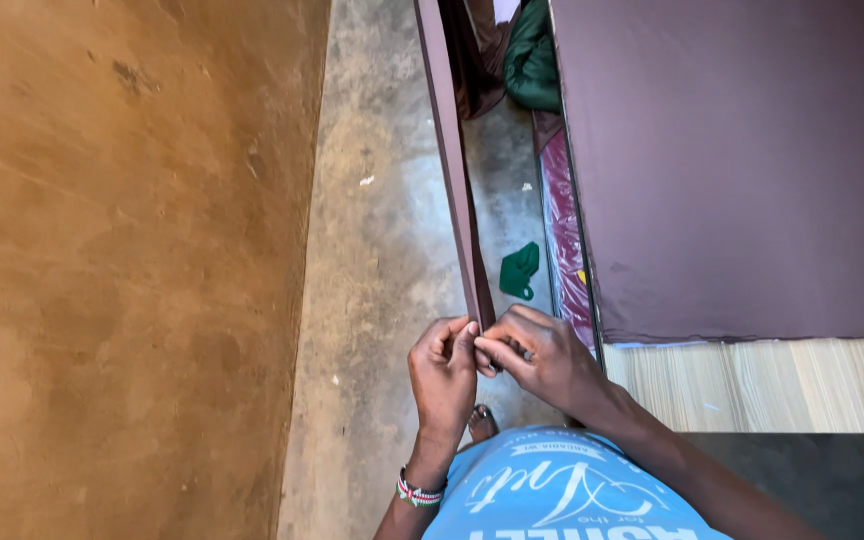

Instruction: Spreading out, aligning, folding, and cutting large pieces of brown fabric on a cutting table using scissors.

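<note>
Because both your left hand (443, 372) and your right hand (542, 358) pinch only the near end of the long maroon strip (455, 170) with closed fingertips, I judge that it could slip free or twist, since the rest runs away from you unsupported above the concrete floor (382, 250). From the head camera, the 1 view, the strip looks narrow, flat, dark and folded lengthwise, lying between the brown wall (122, 260) and the maroon cloth (742, 160) on the table (752, 385), with a green scrap (519, 270) beside it.
</note>
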